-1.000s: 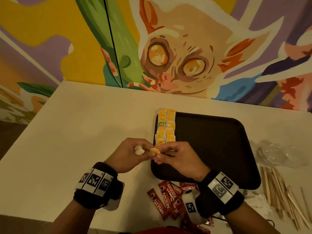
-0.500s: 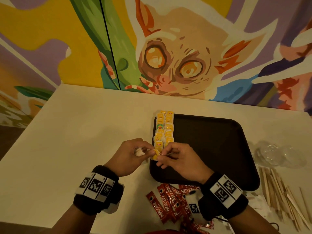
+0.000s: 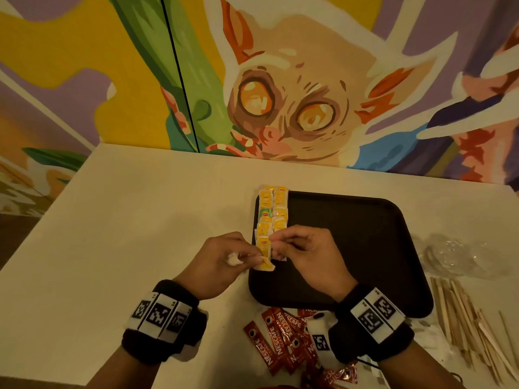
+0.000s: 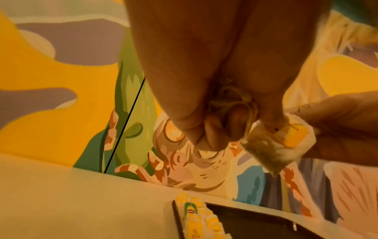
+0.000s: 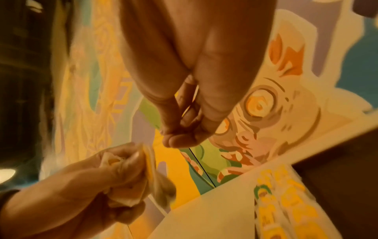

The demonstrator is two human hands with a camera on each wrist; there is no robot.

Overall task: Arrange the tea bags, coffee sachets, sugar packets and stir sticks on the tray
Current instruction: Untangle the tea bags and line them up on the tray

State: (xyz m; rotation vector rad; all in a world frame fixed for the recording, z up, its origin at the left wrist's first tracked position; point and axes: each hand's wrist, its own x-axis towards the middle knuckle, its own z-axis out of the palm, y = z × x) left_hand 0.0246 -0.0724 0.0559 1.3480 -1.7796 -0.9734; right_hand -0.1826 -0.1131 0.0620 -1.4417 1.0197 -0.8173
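Note:
A black tray (image 3: 365, 248) lies on the white table, with two rows of yellow tea bags (image 3: 272, 211) along its left edge. My left hand (image 3: 258, 258) pinches a loose tea bag (image 3: 264, 265) with a yellow tag over the tray's near left corner, and a white wad (image 3: 232, 259) sits in the same fist. In the left wrist view the tea bag (image 4: 272, 145) hangs from my left hand (image 4: 214, 137), with string bunched in the palm. My right hand (image 3: 273, 241) pinches the tea bag's thin string, and its fingertips (image 5: 180, 137) are pressed together.
Red coffee sachets (image 3: 280, 338) lie in a heap at the near table edge, under my right wrist. Wooden stir sticks (image 3: 471, 318) are spread out right of the tray. Clear plastic lids (image 3: 455, 254) sit beyond them. A painted wall stands behind the table.
My right fingertips have drawn a little up and away from the left hand. The tea bag in the left hand now hangs slightly lower, at the tray's corner.

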